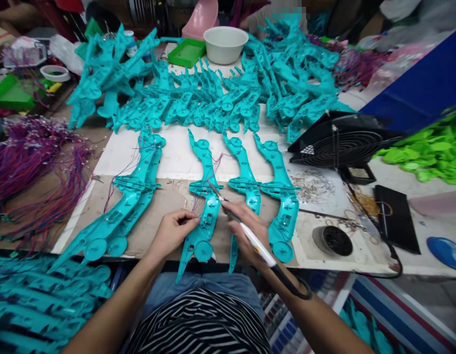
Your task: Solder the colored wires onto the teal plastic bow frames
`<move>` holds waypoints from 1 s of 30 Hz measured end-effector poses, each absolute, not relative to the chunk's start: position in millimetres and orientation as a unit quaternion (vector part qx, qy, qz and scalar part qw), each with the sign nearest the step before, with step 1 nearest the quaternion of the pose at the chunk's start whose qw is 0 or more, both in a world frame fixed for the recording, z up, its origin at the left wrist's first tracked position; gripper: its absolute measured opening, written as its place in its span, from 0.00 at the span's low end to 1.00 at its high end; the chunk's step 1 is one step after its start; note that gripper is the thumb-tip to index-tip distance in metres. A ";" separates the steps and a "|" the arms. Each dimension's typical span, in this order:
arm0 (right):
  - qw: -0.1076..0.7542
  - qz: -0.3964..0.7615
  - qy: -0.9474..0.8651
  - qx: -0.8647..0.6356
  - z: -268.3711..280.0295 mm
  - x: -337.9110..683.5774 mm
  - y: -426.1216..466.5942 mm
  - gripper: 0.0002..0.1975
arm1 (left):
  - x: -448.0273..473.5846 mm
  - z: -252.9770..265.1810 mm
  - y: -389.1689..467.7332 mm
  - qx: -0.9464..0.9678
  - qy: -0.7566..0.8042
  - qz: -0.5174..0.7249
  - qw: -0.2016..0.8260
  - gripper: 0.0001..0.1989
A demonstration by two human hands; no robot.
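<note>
My right hand (248, 228) is wrapped round a soldering iron (258, 244) with a white and black handle. Its tip points at the middle of a turquoise plastic half-shell (209, 209), shaped like a toy gun or bow. Thin red and blue wires (214, 170) cross that shell. At its left edge, my left hand (176, 228) pinches the wires' lower end between thumb and forefinger; the exact grip is partly hidden. Two similar shells, a middle one (244, 167) and a right one (281, 201), lie alongside. Two overlapping shells (135, 196) with wires rest on the left.
Piled turquoise shells (198, 98) fill the back. Bundled wires (40, 167) lie left. At right are a black fan (342, 142), a round tin (331, 241), a black flat box (396, 216) and green parts (430, 147). A white basin (225, 46) stands behind.
</note>
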State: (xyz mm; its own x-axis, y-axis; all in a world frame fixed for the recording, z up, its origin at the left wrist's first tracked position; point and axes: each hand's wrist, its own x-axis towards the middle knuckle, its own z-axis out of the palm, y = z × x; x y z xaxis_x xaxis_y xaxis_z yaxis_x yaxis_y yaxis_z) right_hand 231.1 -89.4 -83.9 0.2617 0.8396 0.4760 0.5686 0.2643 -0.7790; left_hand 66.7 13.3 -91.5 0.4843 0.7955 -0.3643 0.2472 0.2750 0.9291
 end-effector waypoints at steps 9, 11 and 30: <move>0.546 0.133 -0.581 -0.588 -79.9 223.3 -133.5 0.09 | 65.0 -97.5 10.2 0.677 0.444 0.199 0.552 0.07; 0.546 0.133 -0.589 -0.581 -83.3 222.2 -133.0 0.09 | 65.4 -98.5 8.1 0.682 0.445 0.208 0.542 0.07; 0.513 0.109 -0.652 -0.548 -87.5 227.4 -131.5 0.12 | 65.8 -99.4 3.7 0.683 0.446 0.235 0.528 0.06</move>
State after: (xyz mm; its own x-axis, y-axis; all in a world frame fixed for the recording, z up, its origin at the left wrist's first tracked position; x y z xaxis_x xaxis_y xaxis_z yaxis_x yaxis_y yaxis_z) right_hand 227.4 -131.5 -87.5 0.1262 0.8263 0.5490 0.6030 0.3755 -0.7038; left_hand 65.8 3.7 -99.4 0.4916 0.8580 -0.1490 0.3607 -0.0449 0.9316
